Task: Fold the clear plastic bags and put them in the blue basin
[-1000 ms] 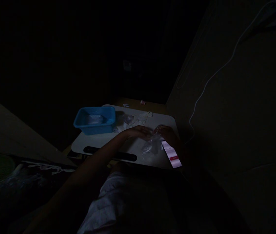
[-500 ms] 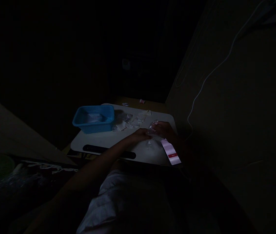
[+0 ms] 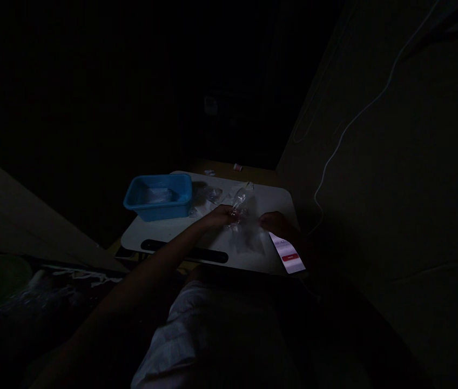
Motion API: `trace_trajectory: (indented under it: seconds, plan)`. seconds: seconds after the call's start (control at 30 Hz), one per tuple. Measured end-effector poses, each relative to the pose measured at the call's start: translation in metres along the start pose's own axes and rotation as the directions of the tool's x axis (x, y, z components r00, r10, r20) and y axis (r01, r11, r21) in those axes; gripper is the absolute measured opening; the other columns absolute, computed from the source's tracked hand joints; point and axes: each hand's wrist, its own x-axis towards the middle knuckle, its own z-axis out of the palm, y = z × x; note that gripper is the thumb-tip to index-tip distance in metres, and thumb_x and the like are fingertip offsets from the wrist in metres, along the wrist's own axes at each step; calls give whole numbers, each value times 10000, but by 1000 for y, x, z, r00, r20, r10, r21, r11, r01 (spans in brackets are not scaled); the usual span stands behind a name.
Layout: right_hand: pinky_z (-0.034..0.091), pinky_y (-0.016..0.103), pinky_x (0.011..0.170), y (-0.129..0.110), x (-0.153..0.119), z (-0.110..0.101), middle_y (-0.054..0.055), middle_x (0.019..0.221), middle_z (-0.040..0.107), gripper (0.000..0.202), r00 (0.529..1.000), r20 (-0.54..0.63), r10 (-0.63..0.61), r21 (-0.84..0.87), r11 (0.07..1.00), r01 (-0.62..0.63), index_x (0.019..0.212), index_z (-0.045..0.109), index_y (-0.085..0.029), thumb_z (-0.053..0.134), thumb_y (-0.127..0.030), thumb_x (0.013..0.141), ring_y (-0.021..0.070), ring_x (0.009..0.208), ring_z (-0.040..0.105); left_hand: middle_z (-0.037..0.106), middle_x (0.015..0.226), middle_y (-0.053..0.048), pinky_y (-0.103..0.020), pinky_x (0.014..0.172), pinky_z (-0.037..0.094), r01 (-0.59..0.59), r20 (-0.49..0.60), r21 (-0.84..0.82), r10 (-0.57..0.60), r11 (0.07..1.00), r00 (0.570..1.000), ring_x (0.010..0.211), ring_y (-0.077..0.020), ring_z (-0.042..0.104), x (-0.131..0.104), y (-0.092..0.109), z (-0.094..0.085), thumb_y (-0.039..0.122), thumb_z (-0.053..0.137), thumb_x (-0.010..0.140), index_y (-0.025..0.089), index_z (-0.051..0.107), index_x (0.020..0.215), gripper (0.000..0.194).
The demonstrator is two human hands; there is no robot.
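Right of the blue tub (image 3: 164,212), the left hand (image 3: 219,216) pinches clear plastic (image 3: 240,201), best handled gently lest it tear; the right hand's (image 3: 278,222) grip I cannot tell.

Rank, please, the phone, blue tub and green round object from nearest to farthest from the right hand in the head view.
From the right hand:
1. Phone: just below, at the table's right.
2. Blue tub: table's left side.
3. Green round object: lower left, off the table.
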Motion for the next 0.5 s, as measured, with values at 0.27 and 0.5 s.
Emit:
trace_trajectory:
  seconds: [0.27, 0.5]
  plan:
    - [449, 266, 534, 6, 3, -11, 4, 560, 613, 193, 988, 31, 153, 493, 857, -148, 686, 612, -165, 638, -335, 601, 153, 551, 590, 643, 674, -17, -257, 637, 493, -38, -119, 545, 122, 838, 985, 644, -152, 610, 14, -1, -48, 98, 611, 567, 121, 636, 719, 156]
    - [467, 243, 493, -23, 3, -11, -51, 572, 606, 406, 929, -20, 369, 802, 561, -206, 942, 465, -219, 667, -282, 596, 136, 516, 599, 520, 1189, -119, -424, 994, 325, -195, -249, 700, 490, 687, 835, 1147, -256, 446, -2, 3, -32, 180, 593, 656, 132, 499, 1151, 506]
